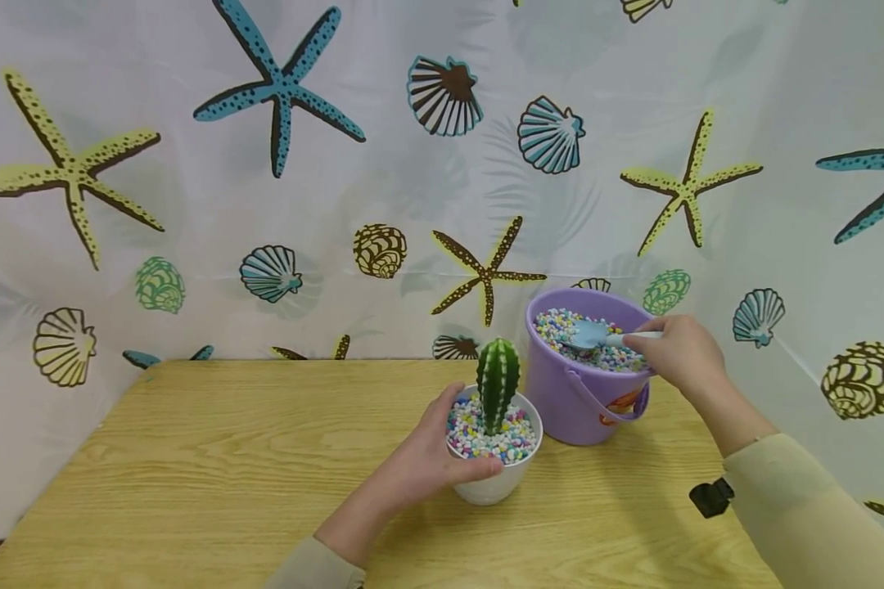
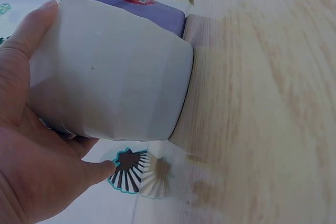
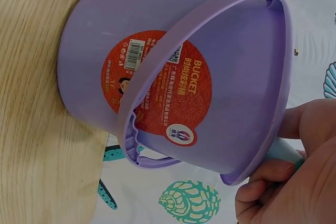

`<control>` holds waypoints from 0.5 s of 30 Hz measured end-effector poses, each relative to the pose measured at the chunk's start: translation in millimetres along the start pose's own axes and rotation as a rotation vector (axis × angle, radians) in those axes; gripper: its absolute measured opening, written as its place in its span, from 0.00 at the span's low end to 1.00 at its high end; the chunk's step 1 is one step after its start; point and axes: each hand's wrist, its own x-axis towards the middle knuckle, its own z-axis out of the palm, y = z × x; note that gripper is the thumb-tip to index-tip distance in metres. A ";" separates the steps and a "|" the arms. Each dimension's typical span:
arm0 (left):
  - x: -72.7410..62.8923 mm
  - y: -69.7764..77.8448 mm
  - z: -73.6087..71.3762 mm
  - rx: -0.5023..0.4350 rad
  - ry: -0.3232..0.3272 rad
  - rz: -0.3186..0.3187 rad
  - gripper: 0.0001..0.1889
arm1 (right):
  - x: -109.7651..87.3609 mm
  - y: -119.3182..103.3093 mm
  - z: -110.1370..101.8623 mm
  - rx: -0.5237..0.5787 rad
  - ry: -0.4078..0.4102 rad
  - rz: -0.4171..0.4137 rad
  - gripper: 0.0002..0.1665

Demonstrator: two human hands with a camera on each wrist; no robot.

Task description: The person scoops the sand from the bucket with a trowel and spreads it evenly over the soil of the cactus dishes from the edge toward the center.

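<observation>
A white flowerpot (image 1: pixel 492 487) stands on the wooden table, filled with multicoloured pebbles (image 1: pixel 511 433) around an upright green cactus (image 1: pixel 498 384). My left hand (image 1: pixel 430 454) grips the pot from its left side, thumb along the near rim and fingers round the far side. In the left wrist view the pot's wall (image 2: pixel 115 72) sits against that hand. My right hand (image 1: pixel 681 352) holds a light blue toy shovel (image 1: pixel 589 333) by its handle over a purple bucket (image 1: pixel 567 401). The shovel's blade lies among the pebbles inside the bucket, its tip partly buried.
The bucket stands just right of and behind the pot, its handle (image 3: pixel 178 35) hanging down and a red label (image 3: pixel 157 87) on its wall. Behind the wooden table (image 1: pixel 250 458) hangs a white curtain (image 1: pixel 383 180) printed with starfish and shells.
</observation>
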 end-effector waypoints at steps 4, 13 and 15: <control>0.1 -0.2 1.1 0.003 0.002 -0.004 0.66 | 0.8 2.8 0.9 0.013 -0.003 0.015 0.35; 0.3 0.4 1.1 0.004 0.008 0.003 0.65 | 0.4 1.9 -0.1 0.073 -0.021 0.046 0.37; 0.2 0.2 1.1 0.011 0.006 0.005 0.65 | -0.3 2.0 0.1 0.081 -0.019 0.045 0.36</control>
